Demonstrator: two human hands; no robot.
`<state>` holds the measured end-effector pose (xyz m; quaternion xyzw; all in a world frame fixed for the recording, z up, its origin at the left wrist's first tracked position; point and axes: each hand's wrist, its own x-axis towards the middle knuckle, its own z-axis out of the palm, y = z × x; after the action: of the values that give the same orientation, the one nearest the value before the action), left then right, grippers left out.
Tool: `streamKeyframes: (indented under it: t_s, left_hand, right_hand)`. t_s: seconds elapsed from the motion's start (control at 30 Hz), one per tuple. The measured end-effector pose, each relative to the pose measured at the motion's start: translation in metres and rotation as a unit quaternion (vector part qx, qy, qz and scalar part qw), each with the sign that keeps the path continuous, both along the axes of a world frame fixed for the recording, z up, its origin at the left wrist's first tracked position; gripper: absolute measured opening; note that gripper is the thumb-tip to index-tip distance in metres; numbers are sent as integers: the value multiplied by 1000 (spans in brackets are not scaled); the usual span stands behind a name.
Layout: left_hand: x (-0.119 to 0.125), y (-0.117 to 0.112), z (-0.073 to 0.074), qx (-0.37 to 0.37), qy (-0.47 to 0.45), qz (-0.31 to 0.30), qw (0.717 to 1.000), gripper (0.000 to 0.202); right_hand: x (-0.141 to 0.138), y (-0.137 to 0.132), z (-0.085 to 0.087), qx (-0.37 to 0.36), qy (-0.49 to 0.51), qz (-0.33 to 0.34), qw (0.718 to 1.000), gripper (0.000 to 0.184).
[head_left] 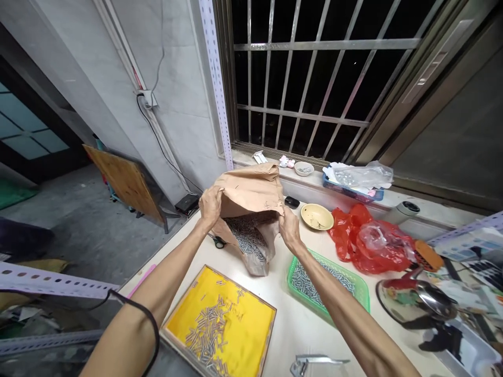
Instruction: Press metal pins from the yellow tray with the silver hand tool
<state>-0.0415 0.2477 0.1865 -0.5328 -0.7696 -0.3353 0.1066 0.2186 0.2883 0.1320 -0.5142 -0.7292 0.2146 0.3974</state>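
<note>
A brown paper bag stands tilted on the white table with its mouth toward me. Inside it lie many small metal pins, some resting on a clear plastic liner at the lip. My left hand grips the bag's upper left edge, fingers closed on the paper. On the opposite side, my right hand pinches the right edge of the opening. Below the bag sits a yellow-bottomed tray with similar pins scattered on it. A green plastic basket full of pins is partly covered by my right forearm.
Right of the bag are a yellow bowl, red plastic bags and a metal lid. A metal tool lies at the near edge. Behind, a blue basket rests on the sill of the barred window.
</note>
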Motion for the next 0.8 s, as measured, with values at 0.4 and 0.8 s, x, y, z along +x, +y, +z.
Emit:
streamKeyframes:
  t_s: [0.4,0.8]
  left_hand:
    - [79,-96,-104,-19,-29,111,993,80]
    - [48,-103,-147,73,-315,229,918,24]
  right_hand:
    - [17,57,-42,-124,155,-101,975,26]
    - [14,-42,-44,-110,237,-77,962,27]
